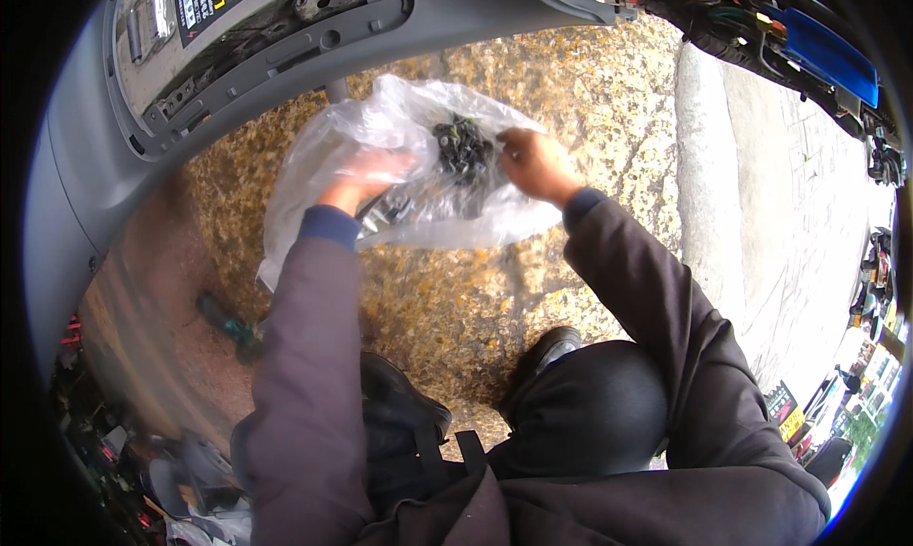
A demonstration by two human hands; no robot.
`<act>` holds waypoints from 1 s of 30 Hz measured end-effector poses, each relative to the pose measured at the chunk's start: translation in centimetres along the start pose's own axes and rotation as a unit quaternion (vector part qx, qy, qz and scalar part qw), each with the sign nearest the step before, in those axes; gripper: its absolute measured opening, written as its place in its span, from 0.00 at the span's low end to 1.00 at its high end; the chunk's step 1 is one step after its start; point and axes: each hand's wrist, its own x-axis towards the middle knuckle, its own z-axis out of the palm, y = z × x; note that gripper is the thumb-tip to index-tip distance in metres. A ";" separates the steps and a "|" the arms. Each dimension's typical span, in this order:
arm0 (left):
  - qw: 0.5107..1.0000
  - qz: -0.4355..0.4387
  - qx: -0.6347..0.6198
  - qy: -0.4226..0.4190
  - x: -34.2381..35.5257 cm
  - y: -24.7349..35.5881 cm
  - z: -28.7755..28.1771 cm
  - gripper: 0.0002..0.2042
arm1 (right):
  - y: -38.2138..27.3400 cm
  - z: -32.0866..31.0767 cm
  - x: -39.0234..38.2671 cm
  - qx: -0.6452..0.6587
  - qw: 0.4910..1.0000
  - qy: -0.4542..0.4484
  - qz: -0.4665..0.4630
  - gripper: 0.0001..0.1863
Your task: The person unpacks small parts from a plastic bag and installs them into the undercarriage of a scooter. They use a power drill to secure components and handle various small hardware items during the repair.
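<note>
A clear plastic bag (314,170) lies spread on the speckled ground in front of me, its mouth gaping upward. Inside it sits a clump of small black parts (463,148), too small to make out singly. At the bag's right rim, my right hand (538,164) has its fingers curled and pinched on the plastic. On the left side my left hand (376,168) is at the bag, partly veiled by plastic and smeared by motion, so its fingers cannot be read. Some pale, shiny pieces (385,211) show in the bag beside my left wrist.
A grey vehicle panel (447,23) with an open compartment curves across the top left. The dark-and-green handle of a tool (228,325) lies on the ground left of my left forearm. Cables and a blue part (825,56) are at the upper right; a pale kerb (706,156) runs below them.
</note>
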 end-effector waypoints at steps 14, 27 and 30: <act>0.869 -0.013 -0.473 0.147 -4.2 3.6 -2.9 0.43 | -1.3 -0.2 2.6 -0.032 0.999 0.016 -0.033 0.09; 0.969 0.012 -0.215 0.122 -0.8 2.8 -1.4 0.31 | 3.5 -0.7 -1.1 -0.009 0.998 0.058 0.035 0.12; 0.978 -0.008 -0.159 0.133 -0.4 2.2 0.1 0.29 | 3.5 -0.4 -1.8 -0.022 0.997 0.064 0.024 0.10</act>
